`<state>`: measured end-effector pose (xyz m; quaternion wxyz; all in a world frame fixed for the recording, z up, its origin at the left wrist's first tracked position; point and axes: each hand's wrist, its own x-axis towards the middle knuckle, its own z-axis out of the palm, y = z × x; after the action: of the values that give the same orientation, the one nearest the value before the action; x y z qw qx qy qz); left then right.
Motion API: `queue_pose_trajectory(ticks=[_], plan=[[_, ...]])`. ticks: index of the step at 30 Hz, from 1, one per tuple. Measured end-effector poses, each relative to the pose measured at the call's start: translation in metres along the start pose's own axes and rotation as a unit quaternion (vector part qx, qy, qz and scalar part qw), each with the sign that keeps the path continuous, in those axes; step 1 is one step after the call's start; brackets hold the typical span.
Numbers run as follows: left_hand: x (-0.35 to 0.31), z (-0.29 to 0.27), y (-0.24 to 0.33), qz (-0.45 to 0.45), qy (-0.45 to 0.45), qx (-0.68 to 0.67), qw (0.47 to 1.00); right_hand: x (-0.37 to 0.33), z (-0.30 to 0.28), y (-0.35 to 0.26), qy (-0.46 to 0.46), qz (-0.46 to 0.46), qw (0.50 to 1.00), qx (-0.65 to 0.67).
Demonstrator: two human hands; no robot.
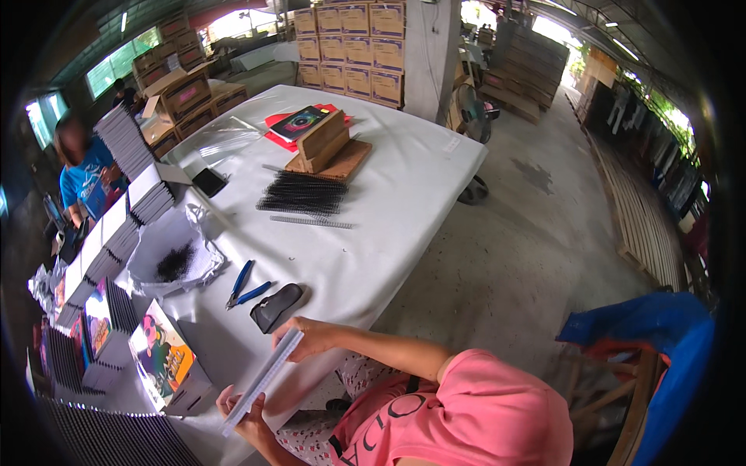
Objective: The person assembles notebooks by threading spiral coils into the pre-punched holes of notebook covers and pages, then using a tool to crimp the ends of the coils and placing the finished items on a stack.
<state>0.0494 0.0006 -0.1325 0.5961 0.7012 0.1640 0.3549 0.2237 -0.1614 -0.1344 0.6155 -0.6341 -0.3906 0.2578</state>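
A thin white notebook (264, 380), seen nearly edge-on with a row of small marks along its edge, is held between my two hands. My left hand (247, 410) is closed on its near lower end. My right hand (299, 335) grips its upper end at the table's edge. Just beyond lie a dark, rounded case-like object (277, 307) and blue-handled cutters (247, 287) with their handles apart. Farther back is a pile of black wire binding coils (303, 193), with a single coil (311, 222) in front. Left of my hands stands a stack of notebooks with a colourful cover (162, 359).
A white bag (144, 260) holds black clippings. Notebook stacks (128, 144) line the left side, near a person in blue (87, 175). A wooden stand (322, 144) and black phone (208, 182) lie farther back. A blue cloth (660, 334) hangs over a wooden chair at right.
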Motion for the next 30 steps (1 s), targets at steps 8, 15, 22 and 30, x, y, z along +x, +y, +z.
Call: queue_pose_trajectory(ticks=[8, 15, 22, 30], plan=[[0.002, -0.002, 0.007, 0.016, 0.104, 0.004, 0.994, 0.003, 0.011, 0.039, -0.001, 0.050, 0.998, -0.037], [0.020, 0.073, 0.075, 0.243, -0.046, 0.509, 0.825, 0.008, -0.009, 0.028, -0.097, 0.087, 0.987, -0.094], [0.027, 0.071, 0.053, 0.339, -0.042, 0.444, 0.828, 0.092, -0.162, 0.013, 0.149, 0.018, 0.919, -0.365], [0.029, 0.068, 0.039, 0.397, 0.002, 0.460, 0.794, 0.123, -0.179, 0.058, 0.335, 0.108, 0.739, -0.575]])
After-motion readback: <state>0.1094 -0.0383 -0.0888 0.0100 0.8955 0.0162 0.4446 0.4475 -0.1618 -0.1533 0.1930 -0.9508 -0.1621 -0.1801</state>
